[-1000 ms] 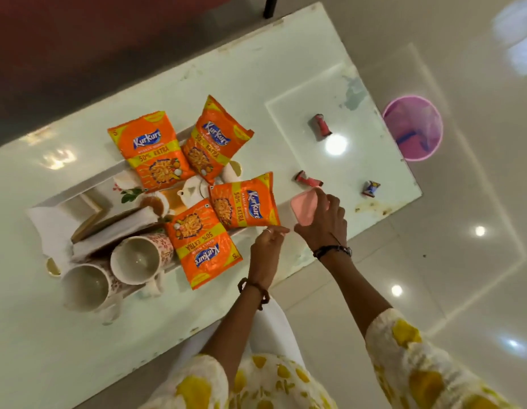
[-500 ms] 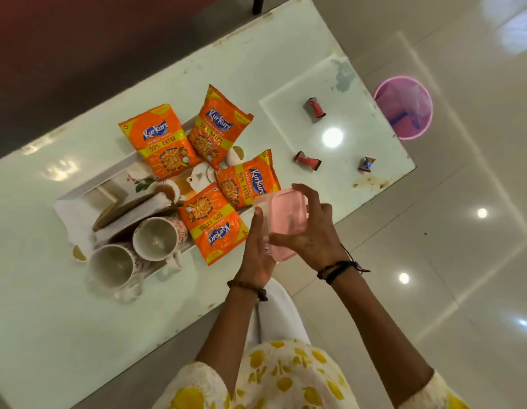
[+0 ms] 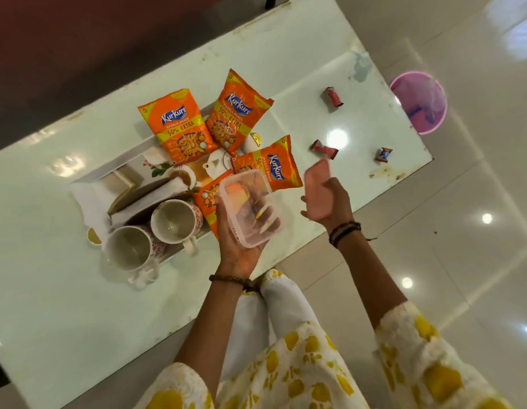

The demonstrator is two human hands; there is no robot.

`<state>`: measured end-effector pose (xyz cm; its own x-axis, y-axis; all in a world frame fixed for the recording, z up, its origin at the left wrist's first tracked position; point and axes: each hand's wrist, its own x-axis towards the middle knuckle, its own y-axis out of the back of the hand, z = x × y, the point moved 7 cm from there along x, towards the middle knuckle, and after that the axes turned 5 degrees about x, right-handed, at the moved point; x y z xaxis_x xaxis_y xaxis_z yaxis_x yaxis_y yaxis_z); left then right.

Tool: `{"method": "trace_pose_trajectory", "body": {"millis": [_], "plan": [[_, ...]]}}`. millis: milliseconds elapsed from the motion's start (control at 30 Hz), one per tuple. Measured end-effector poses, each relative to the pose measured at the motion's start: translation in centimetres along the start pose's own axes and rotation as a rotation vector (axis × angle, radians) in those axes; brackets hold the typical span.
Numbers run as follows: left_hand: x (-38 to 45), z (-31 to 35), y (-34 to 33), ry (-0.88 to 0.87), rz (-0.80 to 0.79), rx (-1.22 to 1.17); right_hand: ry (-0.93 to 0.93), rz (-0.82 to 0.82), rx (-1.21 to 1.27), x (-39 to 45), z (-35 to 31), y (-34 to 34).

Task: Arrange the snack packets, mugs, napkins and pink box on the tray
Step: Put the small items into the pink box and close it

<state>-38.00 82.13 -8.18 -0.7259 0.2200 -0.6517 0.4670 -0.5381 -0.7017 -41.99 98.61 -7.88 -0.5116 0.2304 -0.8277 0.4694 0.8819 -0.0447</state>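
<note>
My left hand (image 3: 237, 246) holds the clear base of the pink box (image 3: 249, 206) from below, open side up, above the table's near edge. My right hand (image 3: 333, 205) grips the pink lid (image 3: 317, 191), apart from the base and to its right. Several orange snack packets (image 3: 179, 125) lie on and around the white tray (image 3: 109, 178); one (image 3: 268, 165) lies just beyond the box. Two mugs (image 3: 173, 221) (image 3: 126, 247) stand at the tray's near corner. White napkins (image 3: 92, 202) lie at the tray's left end.
Three small wrapped sweets (image 3: 333, 96) (image 3: 324, 149) (image 3: 383, 154) lie on the white table (image 3: 64, 305) to the right. A small white teapot (image 3: 218, 165) sits among the packets. A pink bin (image 3: 418, 101) stands on the floor beyond the table's right end.
The box was shut and held in both hands; now my right hand has lifted the lid off to the right, and my left hand keeps the base.
</note>
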Motion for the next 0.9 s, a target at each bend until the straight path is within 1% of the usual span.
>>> {"method": "trace_pose_trajectory", "body": {"millis": [33,67,100,167,267,333,367,400,467,500,567,667,767,833,900], "plan": [[-0.2,-0.3,-0.1,0.016,-0.039,-0.005,0.037,0.109,-0.056,0.7,0.0,1.1],[-0.3,-0.5,-0.2,0.029,-0.066,-0.017,0.121,0.209,-0.181,1.4,-0.3,2.1],[-0.3,-0.8,-0.2,0.036,-0.082,-0.029,0.196,0.274,-0.291,2.1,-0.5,2.9],[-0.5,-1.4,-0.2,0.047,-0.091,-0.046,0.234,0.285,-0.408,3.3,-0.5,3.4],[-0.8,-2.3,-0.7,0.081,-0.078,-0.046,0.191,0.181,-0.590,5.1,-0.3,3.4],[-1.1,-2.6,-0.7,0.117,-0.063,-0.028,0.204,0.180,-0.815,6.0,-0.1,3.5],[-1.1,-2.7,-1.0,0.141,-0.076,-0.010,0.281,0.210,-0.963,6.3,-0.6,3.6],[-1.1,-2.8,-1.3,0.166,-0.097,0.005,0.396,0.251,-1.105,6.5,-1.5,3.3],[-1.0,-3.0,-1.9,0.207,-0.136,-0.014,0.647,0.356,-1.303,6.9,-3.8,2.3],[-1.1,-3.1,-2.2,0.221,-0.155,-0.025,0.730,0.382,-1.347,7.3,-4.9,1.7],[-0.9,-3.2,-2.6,0.240,-0.168,-0.015,0.802,0.368,-1.419,8.6,-6.5,0.3],[-0.1,-3.8,-3.6,0.287,-0.141,-0.021,0.779,0.307,-1.528,11.2,-7.6,-0.9],[0.9,-4.5,-4.4,0.278,-0.114,-0.029,0.773,0.270,-1.630,12.5,-8.0,-1.0],[1.7,-4.9,-5.4,0.262,-0.105,-0.086,0.765,0.202,-1.577,12.5,-8.7,-0.6],[2.6,-5.2,-6.5,0.234,-0.094,-0.111,0.763,0.125,-1.323,11.2,-10.3,-0.2]]}}
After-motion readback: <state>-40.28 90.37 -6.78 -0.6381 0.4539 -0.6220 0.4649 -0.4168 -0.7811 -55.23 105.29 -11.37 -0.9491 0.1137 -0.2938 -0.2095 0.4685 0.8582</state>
